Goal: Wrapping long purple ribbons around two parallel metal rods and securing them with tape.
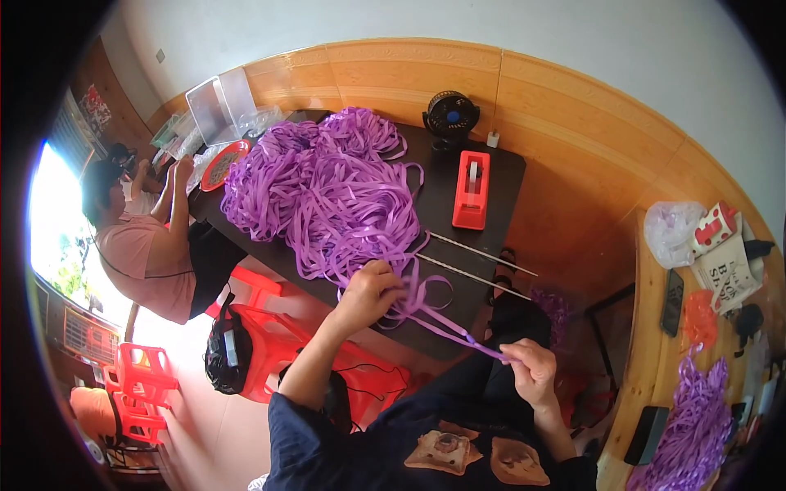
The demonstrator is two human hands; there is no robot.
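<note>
A big tangled heap of purple ribbon [352,192] covers much of the dark table [438,184]. At its near edge my left hand [372,293] is closed, fingers curled round loose loops of the ribbon. From there a strand [454,329] runs tautly across to my right hand [532,372], which pinches its end between thumb and fingers in front of my body. A small bluish spot shows on the strand near its middle. Two thin whitish twisted rods or cords [471,276] stick out from the heap over the table's right edge.
A red tape dispenser [471,192] and a small black fan [450,119] stand on the table. Another person [147,254] sits at the left by a red tray [224,165]. Red stools [270,344] stand below. More ribbon [688,425] lies on a wooden bench at right.
</note>
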